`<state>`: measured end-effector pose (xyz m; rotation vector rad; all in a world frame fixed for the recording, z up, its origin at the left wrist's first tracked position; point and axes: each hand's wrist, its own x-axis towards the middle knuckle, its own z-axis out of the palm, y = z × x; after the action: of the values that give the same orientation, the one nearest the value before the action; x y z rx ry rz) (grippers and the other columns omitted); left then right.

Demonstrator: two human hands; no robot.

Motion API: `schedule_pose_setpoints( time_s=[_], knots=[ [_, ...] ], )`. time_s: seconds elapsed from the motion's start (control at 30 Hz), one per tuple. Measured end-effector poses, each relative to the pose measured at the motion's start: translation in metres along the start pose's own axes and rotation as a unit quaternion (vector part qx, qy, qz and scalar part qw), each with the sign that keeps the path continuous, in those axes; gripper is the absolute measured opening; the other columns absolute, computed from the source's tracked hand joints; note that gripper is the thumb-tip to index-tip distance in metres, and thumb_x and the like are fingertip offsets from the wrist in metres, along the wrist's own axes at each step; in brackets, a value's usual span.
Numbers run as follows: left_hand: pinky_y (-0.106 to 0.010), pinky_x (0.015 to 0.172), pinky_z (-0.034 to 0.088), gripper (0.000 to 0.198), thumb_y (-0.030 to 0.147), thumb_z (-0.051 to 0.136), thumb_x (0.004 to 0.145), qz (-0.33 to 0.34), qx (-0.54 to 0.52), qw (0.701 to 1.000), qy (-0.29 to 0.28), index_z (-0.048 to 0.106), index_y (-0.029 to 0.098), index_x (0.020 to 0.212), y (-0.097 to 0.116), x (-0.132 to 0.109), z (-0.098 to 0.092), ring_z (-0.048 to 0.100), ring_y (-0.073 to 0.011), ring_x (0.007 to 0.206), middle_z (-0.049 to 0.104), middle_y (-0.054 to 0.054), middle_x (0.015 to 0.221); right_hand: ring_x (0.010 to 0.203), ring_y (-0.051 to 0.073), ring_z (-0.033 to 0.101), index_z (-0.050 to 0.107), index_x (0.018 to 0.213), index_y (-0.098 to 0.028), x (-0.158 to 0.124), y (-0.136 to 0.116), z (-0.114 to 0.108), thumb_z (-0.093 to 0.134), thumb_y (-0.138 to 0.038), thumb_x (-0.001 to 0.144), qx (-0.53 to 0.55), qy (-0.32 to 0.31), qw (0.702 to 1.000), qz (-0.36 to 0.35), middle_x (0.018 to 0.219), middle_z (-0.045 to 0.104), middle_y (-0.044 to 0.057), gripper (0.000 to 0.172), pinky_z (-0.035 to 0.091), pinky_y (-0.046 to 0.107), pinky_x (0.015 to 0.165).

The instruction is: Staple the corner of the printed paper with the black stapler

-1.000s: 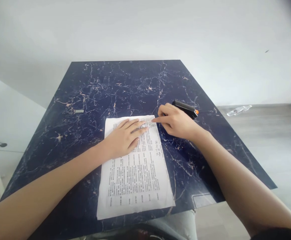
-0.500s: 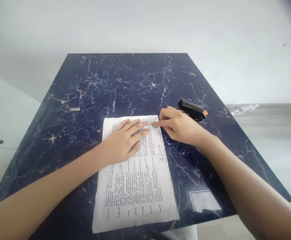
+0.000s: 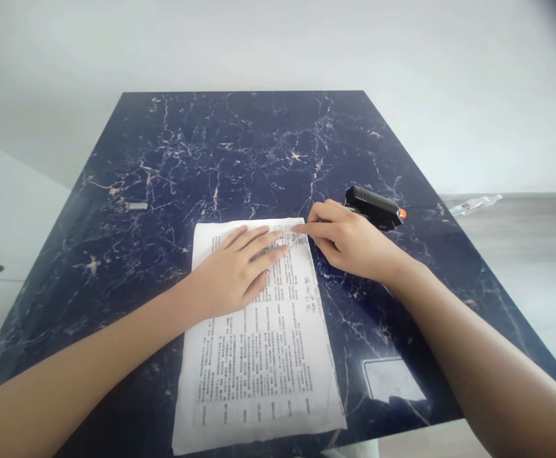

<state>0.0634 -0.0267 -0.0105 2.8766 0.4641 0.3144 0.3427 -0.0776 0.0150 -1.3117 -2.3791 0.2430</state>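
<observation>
A sheet of paper [image 3: 259, 375] with printed lines and some handwriting near its right edge lies on the dark marbled table. My left hand [image 3: 233, 270] rests flat on its upper half, fingers spread, covering some of the print. At the top right corner, my right hand [image 3: 342, 238] touches the paper with its outstretched index finger. Its other fingers are bent, and I see nothing held in them. Just beyond the right hand lies a black stapler [image 3: 376, 208] with an orange end, partly hidden behind that hand.
The table [image 3: 240, 152] has blue-black marbling and pale veins. A small greyish strip [image 3: 137, 206] lies on its left side. Near the front right is a flat, shiny rectangular thing [image 3: 392, 380]. A clear plastic item [image 3: 476, 205] shows beyond the right edge, by the wall.
The view has shifted slightly. My right index fingertip has slid a little along the paper's top right corner, towards the far edge. My left hand stays flat on the paper.
</observation>
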Motion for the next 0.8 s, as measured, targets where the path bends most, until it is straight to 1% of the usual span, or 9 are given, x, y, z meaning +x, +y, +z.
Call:
schedule_pose_setpoints(
  time_s=[0.13, 0.37, 0.5, 0.63, 0.73, 0.8],
  knots=[
    [-0.062, 0.125, 0.031, 0.053, 0.023, 0.045, 0.106, 0.004, 0.001, 1.000, 0.001, 0.045, 0.027, 0.159, -0.0006, -0.0006, 0.0009, 0.038, -0.0345, 0.153, 0.042, -0.008, 0.167, 0.088, 0.022, 0.054, 0.078, 0.121, -0.023, -0.0004, 0.0011, 0.0007, 0.044, -0.009, 0.100, 0.006, -0.006, 1.000, -0.001, 0.100, 0.061, 0.010, 0.043, 0.046, 0.038, 0.079],
    [-0.061, 0.125, 0.032, 0.053, 0.023, 0.045, 0.106, 0.000, -0.001, 1.000, 0.002, 0.045, 0.027, 0.159, -0.0004, -0.0007, 0.0005, 0.037, -0.0343, 0.153, 0.043, -0.009, 0.166, 0.089, 0.022, 0.054, 0.077, 0.125, -0.025, -0.0002, 0.0001, 0.0004, 0.043, -0.008, 0.099, 0.016, -0.021, 1.000, -0.005, 0.100, 0.061, 0.010, 0.047, 0.047, 0.038, 0.079],
    [-0.062, 0.125, 0.031, 0.052, 0.023, 0.046, 0.106, 0.000, -0.005, 1.000, 0.003, 0.047, 0.025, 0.158, 0.0006, -0.0003, -0.0003, 0.038, -0.0349, 0.153, 0.044, -0.010, 0.165, 0.091, 0.023, 0.056, 0.079, 0.122, -0.028, -0.0021, 0.0030, -0.0027, 0.044, -0.008, 0.098, 0.009, -0.026, 1.000, -0.003, 0.100, 0.061, 0.009, 0.048, 0.049, 0.039, 0.079],
    [-0.062, 0.125, 0.032, 0.051, 0.022, 0.048, 0.105, -0.001, -0.014, 1.000, 0.008, 0.049, 0.026, 0.156, 0.0011, -0.0001, -0.0006, 0.040, -0.0350, 0.152, 0.046, -0.010, 0.163, 0.094, 0.024, 0.059, 0.082, 0.116, -0.028, -0.0050, 0.0070, -0.0058, 0.047, -0.009, 0.096, 0.005, -0.024, 1.000, 0.009, 0.102, 0.065, 0.009, 0.044, 0.052, 0.042, 0.083],
    [-0.063, 0.124, 0.033, 0.050, 0.021, 0.048, 0.104, 0.000, -0.021, 1.000, 0.011, 0.051, 0.026, 0.153, 0.0015, 0.0001, -0.0014, 0.041, -0.0354, 0.150, 0.045, -0.011, 0.163, 0.103, 0.026, 0.063, 0.080, 0.118, -0.025, -0.0046, 0.0052, -0.0059, 0.046, -0.011, 0.099, 0.010, -0.012, 1.000, 0.012, 0.112, 0.068, 0.011, 0.041, 0.054, 0.045, 0.091],
    [-0.063, 0.121, 0.037, 0.046, 0.020, 0.048, 0.103, -0.005, -0.029, 0.999, 0.022, 0.054, 0.024, 0.148, 0.0023, 0.0005, -0.0025, 0.044, -0.0358, 0.147, 0.046, -0.013, 0.161, 0.118, 0.029, 0.062, 0.074, 0.130, -0.024, -0.0024, -0.0001, -0.0032, 0.043, -0.015, 0.103, 0.021, 0.002, 1.000, 0.010, 0.129, 0.067, 0.012, 0.041, 0.053, 0.049, 0.101]
  ],
)
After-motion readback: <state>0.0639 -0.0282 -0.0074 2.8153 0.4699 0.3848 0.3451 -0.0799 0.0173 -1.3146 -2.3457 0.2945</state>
